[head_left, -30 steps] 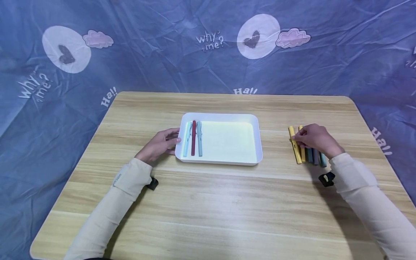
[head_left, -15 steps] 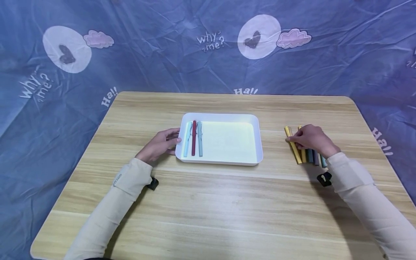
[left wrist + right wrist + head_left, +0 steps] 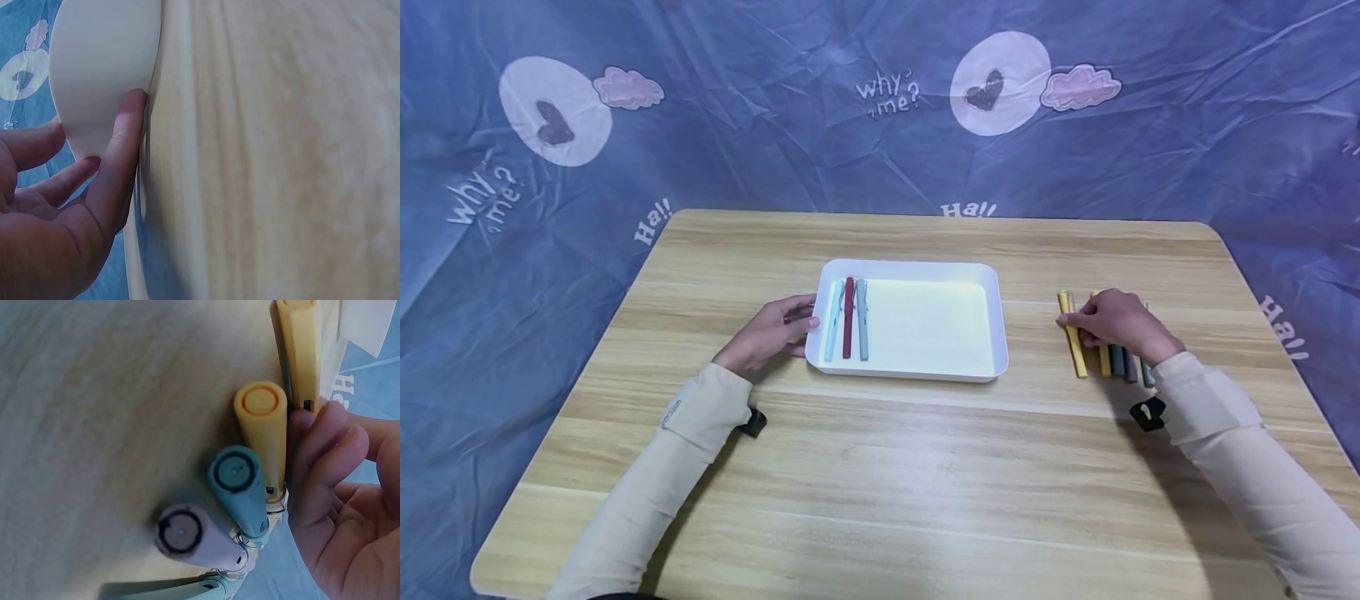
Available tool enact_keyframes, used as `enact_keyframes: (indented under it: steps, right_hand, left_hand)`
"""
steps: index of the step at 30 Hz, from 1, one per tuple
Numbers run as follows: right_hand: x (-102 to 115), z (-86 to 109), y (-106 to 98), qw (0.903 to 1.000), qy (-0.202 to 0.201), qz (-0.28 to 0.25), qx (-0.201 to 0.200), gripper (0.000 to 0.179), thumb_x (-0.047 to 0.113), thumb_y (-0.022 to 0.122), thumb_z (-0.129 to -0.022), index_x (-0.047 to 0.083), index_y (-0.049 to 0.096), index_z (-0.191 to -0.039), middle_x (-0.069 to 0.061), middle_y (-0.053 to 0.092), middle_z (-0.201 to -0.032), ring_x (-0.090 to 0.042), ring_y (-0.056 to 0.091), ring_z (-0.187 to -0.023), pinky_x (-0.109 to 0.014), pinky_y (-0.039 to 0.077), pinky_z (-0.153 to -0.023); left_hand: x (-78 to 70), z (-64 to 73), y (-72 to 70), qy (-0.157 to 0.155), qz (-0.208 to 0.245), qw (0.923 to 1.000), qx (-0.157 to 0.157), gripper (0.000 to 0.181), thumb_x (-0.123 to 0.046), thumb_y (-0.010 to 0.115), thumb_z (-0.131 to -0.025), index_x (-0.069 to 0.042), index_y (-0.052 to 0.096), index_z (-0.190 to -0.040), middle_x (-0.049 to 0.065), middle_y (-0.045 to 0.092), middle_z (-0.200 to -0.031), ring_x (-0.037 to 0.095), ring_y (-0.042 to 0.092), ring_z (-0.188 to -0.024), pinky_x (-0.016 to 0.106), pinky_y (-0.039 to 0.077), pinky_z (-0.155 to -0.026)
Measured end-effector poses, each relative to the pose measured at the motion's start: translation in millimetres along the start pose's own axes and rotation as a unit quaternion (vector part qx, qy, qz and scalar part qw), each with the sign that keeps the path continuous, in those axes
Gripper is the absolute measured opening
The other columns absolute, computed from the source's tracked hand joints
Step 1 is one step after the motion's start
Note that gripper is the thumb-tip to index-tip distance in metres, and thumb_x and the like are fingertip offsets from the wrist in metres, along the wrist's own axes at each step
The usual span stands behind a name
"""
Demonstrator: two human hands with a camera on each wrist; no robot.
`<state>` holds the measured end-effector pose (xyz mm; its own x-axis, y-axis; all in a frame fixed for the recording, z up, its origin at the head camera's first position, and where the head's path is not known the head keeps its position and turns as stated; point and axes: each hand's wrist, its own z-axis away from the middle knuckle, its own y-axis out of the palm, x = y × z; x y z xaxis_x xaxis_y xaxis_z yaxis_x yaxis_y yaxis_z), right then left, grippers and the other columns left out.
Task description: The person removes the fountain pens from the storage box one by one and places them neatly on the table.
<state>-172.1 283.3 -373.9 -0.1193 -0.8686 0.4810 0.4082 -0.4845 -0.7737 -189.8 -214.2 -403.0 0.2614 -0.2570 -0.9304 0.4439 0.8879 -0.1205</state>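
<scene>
My left hand (image 3: 767, 335) holds the left end of a white tray (image 3: 906, 375), thumb over the rim and fingers along the outer wall (image 3: 106, 69). Three capped pens lie side by side in the tray: a light blue pen (image 3: 833, 321), a dark red pen (image 3: 847, 318) and a grey-blue pen (image 3: 862, 321). Off to the right, my right hand (image 3: 1123, 323) pinches a yellow pen (image 3: 1077, 357), which slants slightly on the table. Close beside it lies a second yellow pen (image 3: 265, 440), partly covered by the hand in the head view.
Under and beside the right hand lie more pens, among them a teal pen (image 3: 240, 487), a pale purple pen (image 3: 200, 534) and a pale green pen (image 3: 194, 589). The wooden table (image 3: 880, 483) ends at a blue printed cloth (image 3: 820, 150) behind.
My right hand has shifted slightly left with the pinched yellow pen. The pen's far end moved left first, then its near end. The left hand and tray stay put.
</scene>
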Motion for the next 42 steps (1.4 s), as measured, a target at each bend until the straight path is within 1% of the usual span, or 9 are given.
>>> enact_keyframes:
  steps: [5,11,15,20,23,27,31,34,42]
  right_hand:
    - [0.9,-1.3,0.5,0.9997,0.004,-0.023,0.008,0.045,0.043,0.061,-0.091,-0.002,0.065,-0.090,-0.003,0.063,-0.070,-0.018,0.060,-0.064,-0.032,0.052,-0.058]
    - [2.3,-3.4,-3.6,0.9986,0.011,-0.050,0.012,0.052,0.047,0.058,-0.091,-0.004,0.063,-0.099,-0.004,0.064,-0.076,-0.020,0.061,-0.070,-0.033,0.053,-0.062]
    - [3.6,-3.8,-6.8,0.9975,0.012,-0.069,0.011,0.051,0.048,0.056,-0.092,-0.003,0.062,-0.095,-0.006,0.064,-0.079,-0.021,0.061,-0.074,-0.033,0.054,-0.064]
    - [3.6,-5.5,-10.3,0.9952,0.009,-0.096,0.014,0.052,0.048,0.054,-0.093,-0.003,0.061,-0.097,-0.006,0.063,-0.082,-0.021,0.061,-0.076,-0.031,0.056,-0.067]
    - [4.1,-5.5,-11.8,0.9917,-0.001,-0.128,0.010,0.053,0.047,0.054,-0.094,-0.005,0.060,-0.099,-0.008,0.063,-0.084,-0.021,0.061,-0.076,-0.031,0.056,-0.068]
    - [7.5,-4.8,-13.4,0.9842,-0.017,-0.176,-0.005,0.056,0.049,0.054,-0.093,-0.006,0.059,-0.103,-0.011,0.063,-0.088,-0.022,0.062,-0.079,-0.033,0.057,-0.071]
    - [14.8,-4.9,-16.5,0.9788,-0.020,-0.203,-0.015,0.063,0.053,0.055,-0.090,-0.006,0.057,-0.112,-0.009,0.063,-0.091,-0.022,0.062,-0.084,-0.036,0.057,-0.078]
    - [20.7,-5.9,-20.4,0.9767,-0.023,-0.212,-0.023,0.065,0.055,0.055,-0.090,-0.004,0.056,-0.116,-0.005,0.063,-0.092,-0.021,0.062,-0.086,-0.037,0.056,-0.079]
    - [38.6,-13.1,-23.5,0.9594,-0.050,-0.275,-0.041,0.059,0.049,0.058,-0.090,-0.005,0.055,-0.112,-0.005,0.061,-0.092,-0.012,0.061,-0.080,-0.027,0.057,-0.073]
  left_hand:
    - [0.3,-0.1,0.2,-0.002,-0.001,1.0000,-0.003,0.054,-0.012,0.054,-0.097,-0.007,0.033,-0.146,0.018,0.041,-0.138,0.036,0.053,-0.113,0.040,0.058,-0.079]
    - [0.3,-1.0,-0.9,-0.002,-0.003,1.0000,-0.002,0.054,-0.012,0.054,-0.097,-0.007,0.032,-0.147,0.019,0.041,-0.139,0.036,0.052,-0.114,0.040,0.058,-0.079]
    - [0.5,-1.1,-0.9,-0.004,-0.006,1.0000,-0.006,0.054,-0.013,0.054,-0.097,-0.008,0.033,-0.147,0.018,0.042,-0.138,0.036,0.053,-0.113,0.040,0.058,-0.079]
    - [0.8,-0.8,-0.5,-0.007,-0.009,0.9999,-0.009,0.054,-0.013,0.055,-0.097,-0.009,0.034,-0.147,0.017,0.042,-0.138,0.034,0.053,-0.113,0.039,0.058,-0.079]
    - [1.1,-0.9,-0.7,-0.005,-0.009,0.9999,-0.008,0.055,-0.013,0.055,-0.097,-0.008,0.033,-0.147,0.017,0.041,-0.138,0.034,0.053,-0.113,0.040,0.058,-0.079]
    - [0.7,-1.2,-0.6,-0.006,-0.009,0.9999,-0.007,0.054,-0.012,0.054,-0.097,-0.008,0.033,-0.147,0.017,0.042,-0.137,0.035,0.053,-0.113,0.039,0.058,-0.079]
    - [0.4,-1.3,-0.2,-0.006,-0.010,0.9999,-0.008,0.053,-0.012,0.054,-0.097,-0.008,0.034,-0.146,0.017,0.043,-0.137,0.035,0.053,-0.112,0.039,0.058,-0.078]
    - [0.2,-1.1,-0.1,-0.005,-0.009,0.9999,-0.007,0.054,-0.012,0.054,-0.097,-0.008,0.033,-0.147,0.017,0.042,-0.137,0.035,0.053,-0.112,0.039,0.058,-0.078]
    - [-0.8,-0.4,-0.1,-0.006,-0.009,0.9999,-0.007,0.054,-0.012,0.054,-0.097,-0.007,0.033,-0.147,0.017,0.042,-0.138,0.035,0.053,-0.113,0.039,0.058,-0.078]
